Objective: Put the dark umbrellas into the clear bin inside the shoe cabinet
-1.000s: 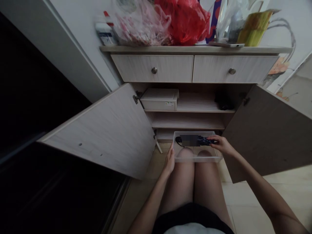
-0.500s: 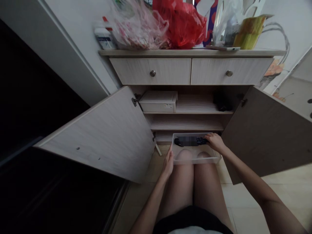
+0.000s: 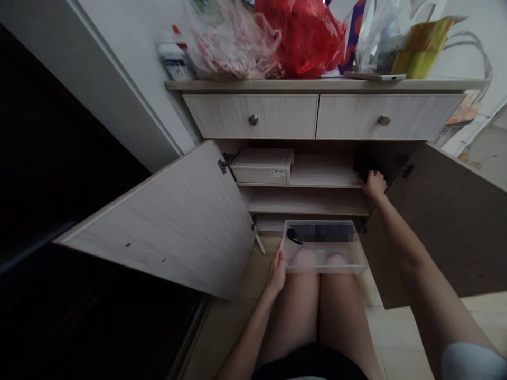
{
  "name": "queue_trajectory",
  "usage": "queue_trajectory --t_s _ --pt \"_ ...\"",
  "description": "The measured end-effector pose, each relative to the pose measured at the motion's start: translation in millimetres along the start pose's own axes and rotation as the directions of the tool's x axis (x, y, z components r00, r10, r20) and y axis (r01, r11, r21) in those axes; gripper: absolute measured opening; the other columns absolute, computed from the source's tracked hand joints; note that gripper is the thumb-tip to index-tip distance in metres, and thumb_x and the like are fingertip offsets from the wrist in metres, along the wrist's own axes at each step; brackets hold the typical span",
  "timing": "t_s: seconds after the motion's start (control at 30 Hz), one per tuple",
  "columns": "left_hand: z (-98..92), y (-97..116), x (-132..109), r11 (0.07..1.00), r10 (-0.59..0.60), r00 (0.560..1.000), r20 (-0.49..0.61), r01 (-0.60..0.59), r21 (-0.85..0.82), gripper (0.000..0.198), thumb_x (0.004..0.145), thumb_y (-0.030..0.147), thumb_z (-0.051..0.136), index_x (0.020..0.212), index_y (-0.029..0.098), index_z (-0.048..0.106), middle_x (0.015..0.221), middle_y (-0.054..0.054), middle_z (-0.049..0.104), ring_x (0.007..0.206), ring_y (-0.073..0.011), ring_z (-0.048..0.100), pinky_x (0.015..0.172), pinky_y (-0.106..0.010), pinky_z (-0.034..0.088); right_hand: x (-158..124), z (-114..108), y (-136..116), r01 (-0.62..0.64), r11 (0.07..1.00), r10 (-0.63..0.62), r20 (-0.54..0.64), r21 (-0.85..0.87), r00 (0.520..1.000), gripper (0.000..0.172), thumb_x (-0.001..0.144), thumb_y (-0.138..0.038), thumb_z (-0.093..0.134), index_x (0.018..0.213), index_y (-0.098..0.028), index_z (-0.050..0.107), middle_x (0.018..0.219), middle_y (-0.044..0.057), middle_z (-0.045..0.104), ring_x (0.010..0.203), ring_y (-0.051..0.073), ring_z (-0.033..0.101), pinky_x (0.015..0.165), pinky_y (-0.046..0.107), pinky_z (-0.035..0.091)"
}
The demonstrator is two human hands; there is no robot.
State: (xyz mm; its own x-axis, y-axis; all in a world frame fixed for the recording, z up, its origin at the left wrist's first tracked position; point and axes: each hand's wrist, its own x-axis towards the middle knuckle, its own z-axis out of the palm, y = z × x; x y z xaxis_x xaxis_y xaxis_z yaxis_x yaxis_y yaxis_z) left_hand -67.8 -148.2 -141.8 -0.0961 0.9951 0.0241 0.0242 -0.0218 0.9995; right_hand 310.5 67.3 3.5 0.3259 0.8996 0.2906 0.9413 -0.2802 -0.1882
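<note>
At lower centre, the left hand (image 3: 278,272) clamps the clear tray (image 3: 325,269) by its left side; likely light, stiff; hold opposite sides; centre-right, the right hand (image 3: 375,184) reaches a dark item (image 3: 360,160); grip not discernible.

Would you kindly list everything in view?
Cabinet: one, pale, centre
Doors: two, greyish, either side
Drawers: two, greyish, upper cabinet
Storage box: one, whitish, upper shelf left
Dark object: count unclear, black, upper shelf right
Clear tray: one, colourless, lower centre
Blurred contents: count unclear, dark, inside tray
Plastic bags: three, pink, red, clear, on top
Bottle: one, white, top left
Packet: one, yellow, top right
Legs: two, bare, beneath tray
Left hand: one, bare, on tray's left
Right hand: one, bare, by dark object
</note>
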Motion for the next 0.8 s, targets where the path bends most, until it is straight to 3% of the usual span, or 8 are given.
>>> queue_trajectory --t_s 0.13,0.23,0.33,0.47,0.53,0.67,0.8 --pt "-2.3 2 -3 0.998 -0.068 0.998 -0.003 0.068 -0.014 0.089 0.083 0.081 0.041 0.151 0.025 0.044 0.159 -0.010 0.038 0.146 -0.0338 0.036 0.113 -0.050 0.040 22 17 -2 -0.049 0.998 0.054 0.122 -0.040 0.991 0.065 0.092 -0.042 0.059 0.142 -0.004 0.043 0.134 0.030 0.048 0.125 0.037 0.045 0.095 0.044 0.039" --pt "-4.5 4 -4 0.994 -0.111 0.994 0.002 0.111 -0.011 0.092 0.080 0.084 0.042 0.153 0.027 0.041 0.161 -0.010 0.033 0.140 -0.0365 0.044 0.105 -0.051 0.048 22 30 -5 -0.085 0.996 0.087 0.072 -0.037 0.994 0.075 0.090 -0.052 0.061 0.145 -0.005 0.040 0.136 0.030 0.047 0.124 0.039 0.046 0.094 0.047 0.039" --pt "-6.4 4 -4 0.990 -0.143 0.990 0.014 0.143 0.005 0.093 0.080 0.085 0.040 0.154 0.028 0.037 0.163 -0.009 0.029 0.138 -0.0371 0.046 0.100 -0.050 0.052 19 37 -5 -0.110 0.994 0.109 -0.030 -0.026 0.994 0.067 0.091 -0.052 0.059 0.137 -0.003 0.050 0.131 0.030 0.050 0.120 0.039 0.048 0.092 0.048 0.042" --pt "-6.5 5 -4 0.991 -0.134 0.991 0.007 0.134 0.016 0.094 0.080 0.085 0.040 0.154 0.027 0.039 0.163 -0.009 0.031 0.144 -0.0364 0.039 0.101 -0.048 0.052 16 39 3 -0.153 0.988 0.152 -0.033 -0.017 0.988 0.044 0.091 -0.037 0.060 0.120 -0.004 0.063 0.126 0.030 0.054 0.118 0.039 0.052 0.091 0.049 0.044" --pt "-5.8 6 -4 0.992 -0.129 0.992 0.002 0.129 0.010 0.097 0.078 0.086 0.041 0.153 0.025 0.039 0.162 -0.010 0.032 0.146 -0.0362 0.035 0.103 -0.048 0.050 15 38 9 -0.194 0.980 0.195 -0.022 0.054 0.981 0.038 0.088 -0.027 0.058 0.118 -0.005 0.065 0.123 0.028 0.057 0.112 0.036 0.057 0.089 0.047 0.047" --pt "-5.1 6 -5 0.993 -0.121 0.993 0.015 0.121 -0.011 0.095 0.080 0.085 0.041 0.152 0.025 0.041 0.162 -0.010 0.032 0.146 -0.0371 0.034 0.100 -0.050 0.052 7 34 18 -0.252 0.937 0.266 -0.025 0.240 0.964 0.041 0.083 -0.020 0.055 0.121 -0.006 0.065 0.109 0.022 0.066 0.102 0.033 0.063 0.089 0.045 0.051" --pt "-5.0 2 -4 0.995 -0.103 0.995 0.019 0.103 -0.015 0.088 0.083 0.081 0.040 0.152 0.025 0.042 0.162 -0.009 0.032 0.147 -0.0348 0.034 0.104 -0.050 0.049 -8 26 21 -0.306 0.763 0.383 -0.018 0.569 0.924 0.041 0.082 -0.028 0.059 0.117 -0.007 0.065 0.099 0.019 0.068 0.098 0.032 0.065 0.086 0.046 0.055"
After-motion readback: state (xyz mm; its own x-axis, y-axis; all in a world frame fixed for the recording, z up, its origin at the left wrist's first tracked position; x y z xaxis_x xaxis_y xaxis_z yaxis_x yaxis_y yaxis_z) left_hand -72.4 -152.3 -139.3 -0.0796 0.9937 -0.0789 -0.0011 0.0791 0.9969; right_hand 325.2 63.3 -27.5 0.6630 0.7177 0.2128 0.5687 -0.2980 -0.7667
